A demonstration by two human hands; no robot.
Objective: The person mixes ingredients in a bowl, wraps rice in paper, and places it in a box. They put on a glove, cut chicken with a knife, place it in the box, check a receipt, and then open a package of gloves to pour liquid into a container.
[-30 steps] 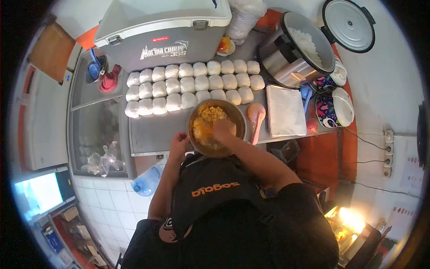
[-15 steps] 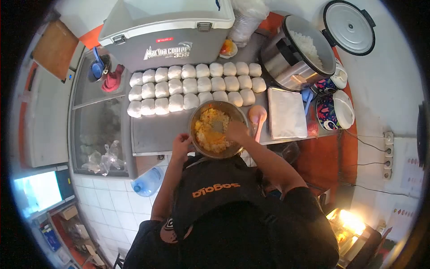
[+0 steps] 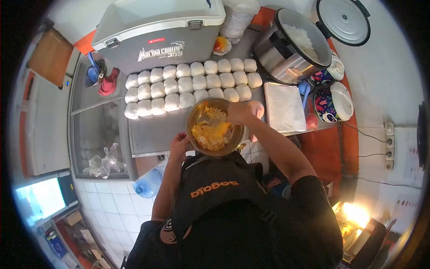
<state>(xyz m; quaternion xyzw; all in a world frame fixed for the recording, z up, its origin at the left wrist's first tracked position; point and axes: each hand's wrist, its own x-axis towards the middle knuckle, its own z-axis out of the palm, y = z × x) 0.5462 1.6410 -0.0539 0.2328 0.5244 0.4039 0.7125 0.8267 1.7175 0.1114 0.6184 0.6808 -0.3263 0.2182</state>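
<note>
In the bowl (image 3: 238, 136) at mid-frame, the rice (image 3: 209, 133) lies just lower left of the right hand (image 3: 240, 113), bent over the upper-right rim, its grip too hidden to tell, while the left hand (image 3: 180, 143) pinches the left rim.

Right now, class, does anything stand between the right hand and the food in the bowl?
Nothing visible does: the right hand is over the edge of the bowl, and the food lies uncovered inside.
</note>
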